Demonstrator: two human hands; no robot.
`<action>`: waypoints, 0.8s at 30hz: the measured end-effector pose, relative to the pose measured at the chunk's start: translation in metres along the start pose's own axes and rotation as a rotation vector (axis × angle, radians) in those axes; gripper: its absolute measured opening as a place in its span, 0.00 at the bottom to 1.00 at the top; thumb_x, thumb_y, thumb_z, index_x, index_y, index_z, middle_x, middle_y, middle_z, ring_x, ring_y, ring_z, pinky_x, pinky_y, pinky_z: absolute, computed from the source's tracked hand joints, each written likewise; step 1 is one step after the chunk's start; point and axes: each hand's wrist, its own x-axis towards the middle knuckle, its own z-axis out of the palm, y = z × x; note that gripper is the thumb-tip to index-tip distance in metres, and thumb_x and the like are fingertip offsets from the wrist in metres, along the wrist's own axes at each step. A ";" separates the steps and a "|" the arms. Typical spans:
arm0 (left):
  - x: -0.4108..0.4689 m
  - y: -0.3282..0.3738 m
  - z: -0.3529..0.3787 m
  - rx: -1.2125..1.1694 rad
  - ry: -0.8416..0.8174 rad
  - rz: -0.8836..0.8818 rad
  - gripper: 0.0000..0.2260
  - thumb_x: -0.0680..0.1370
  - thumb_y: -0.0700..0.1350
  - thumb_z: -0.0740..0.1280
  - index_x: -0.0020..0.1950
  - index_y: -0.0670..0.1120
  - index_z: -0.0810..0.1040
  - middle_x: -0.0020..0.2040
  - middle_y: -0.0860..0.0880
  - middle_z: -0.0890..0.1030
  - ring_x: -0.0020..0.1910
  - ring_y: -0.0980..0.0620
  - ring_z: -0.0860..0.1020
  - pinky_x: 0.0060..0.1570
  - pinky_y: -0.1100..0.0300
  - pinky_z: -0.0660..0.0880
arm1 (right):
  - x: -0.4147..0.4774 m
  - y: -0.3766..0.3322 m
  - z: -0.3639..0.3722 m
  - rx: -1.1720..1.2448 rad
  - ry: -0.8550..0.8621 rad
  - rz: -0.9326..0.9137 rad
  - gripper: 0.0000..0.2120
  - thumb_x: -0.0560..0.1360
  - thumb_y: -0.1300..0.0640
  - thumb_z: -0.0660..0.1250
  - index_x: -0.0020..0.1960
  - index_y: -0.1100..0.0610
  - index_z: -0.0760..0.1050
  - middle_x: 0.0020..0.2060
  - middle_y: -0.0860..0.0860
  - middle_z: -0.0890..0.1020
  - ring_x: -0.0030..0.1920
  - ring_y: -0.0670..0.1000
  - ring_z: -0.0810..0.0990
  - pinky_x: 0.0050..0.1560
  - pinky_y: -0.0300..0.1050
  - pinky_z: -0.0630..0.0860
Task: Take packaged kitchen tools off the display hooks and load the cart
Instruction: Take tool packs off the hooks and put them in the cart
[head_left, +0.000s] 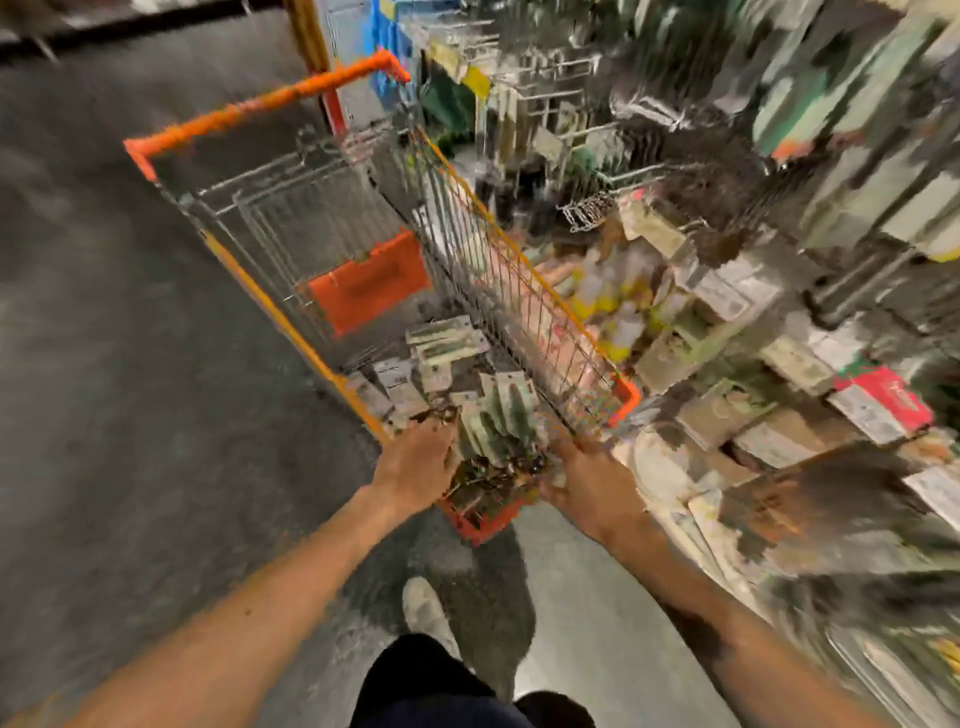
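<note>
Head view is badly smeared, so I keep to what reads plainly. My left hand (415, 467) and my right hand (582, 483) sit either side of a bundle of packaged tools (493, 431), pale green cards fanned upright. Both hands hold it between them, the left at its 9 o'clock side and the right at its 3 o'clock side. How each finger lies I cannot tell through the blur. The bundle is above the near end of the cart (519, 270), just over its orange corner, and I cannot tell whether it touches the wire.

From my hands the cart stretches away towards 11 o'clock, ending at its orange handle (270, 98). On the basket floor at 12 o'clock from the bundle lie more carded packages (441, 343), scattered flat. So part of the loading looks done, and I judge this bundle to be on its way in and not yet released.

At 1 to 3 o'clock stands the display (587, 130), its hooks and shelves crowded with stock too blurred to name. Plenty seems left to take down. My shoe (423, 608) shows at 6 o'clock on the grey floor (104, 415).
</note>
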 end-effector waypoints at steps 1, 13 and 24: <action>0.014 -0.011 0.005 0.001 -0.029 0.005 0.12 0.82 0.45 0.60 0.62 0.42 0.76 0.57 0.44 0.78 0.56 0.42 0.77 0.51 0.49 0.76 | 0.017 -0.003 0.000 -0.030 -0.029 0.010 0.24 0.78 0.46 0.65 0.71 0.55 0.67 0.67 0.56 0.72 0.67 0.59 0.72 0.58 0.51 0.73; 0.145 -0.050 0.083 -0.113 -0.351 -0.219 0.09 0.82 0.39 0.59 0.61 0.42 0.72 0.53 0.42 0.78 0.54 0.40 0.79 0.50 0.46 0.81 | 0.194 0.021 0.042 -0.114 -0.345 0.127 0.23 0.79 0.48 0.65 0.70 0.54 0.67 0.65 0.56 0.75 0.61 0.58 0.78 0.58 0.54 0.79; 0.226 -0.055 0.182 -0.522 -0.404 -0.691 0.14 0.82 0.46 0.62 0.66 0.41 0.72 0.60 0.42 0.77 0.61 0.43 0.76 0.61 0.49 0.74 | 0.343 0.074 0.132 0.174 -0.584 0.359 0.10 0.76 0.54 0.69 0.51 0.60 0.75 0.43 0.55 0.79 0.45 0.55 0.80 0.42 0.41 0.76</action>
